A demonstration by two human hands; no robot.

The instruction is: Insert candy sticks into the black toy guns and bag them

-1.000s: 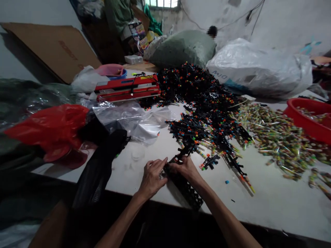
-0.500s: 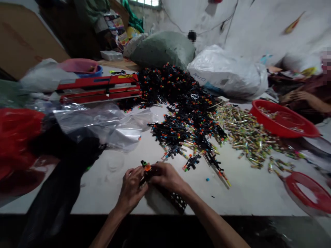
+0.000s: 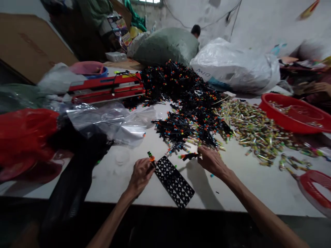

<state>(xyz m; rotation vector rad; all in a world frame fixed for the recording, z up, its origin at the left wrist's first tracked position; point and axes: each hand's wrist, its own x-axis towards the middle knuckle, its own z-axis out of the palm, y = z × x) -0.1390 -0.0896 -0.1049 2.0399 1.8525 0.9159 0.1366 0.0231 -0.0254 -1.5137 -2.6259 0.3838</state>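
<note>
My left hand [image 3: 140, 175] is closed around a small black toy gun [image 3: 152, 158] with orange and green parts, its end sticking up past my fingers. Beside that hand a black rectangular plate with rows of holes [image 3: 174, 181] lies slantwise on the white table. My right hand [image 3: 213, 161] pinches another black toy gun [image 3: 189, 156], with an orange and green tip pointing left, over the table at the near edge of the pile. Many black toy guns [image 3: 178, 127] with bright tips are heaped beyond my hands.
Small clear-and-yellow tubes [image 3: 254, 131] spread at the right, near a red basin [image 3: 292, 119] and a red-rimmed container [image 3: 315, 189]. Clear plastic bags [image 3: 111, 124], a red sealing machine [image 3: 108, 88] and a red bag [image 3: 26, 137] lie left. A person's hand [image 3: 320, 88] shows far right.
My right hand has left my left hand, moved right and forward, and now holds a toy gun. The holed plate is uncovered. My left hand stays near, still gripping its piece.
</note>
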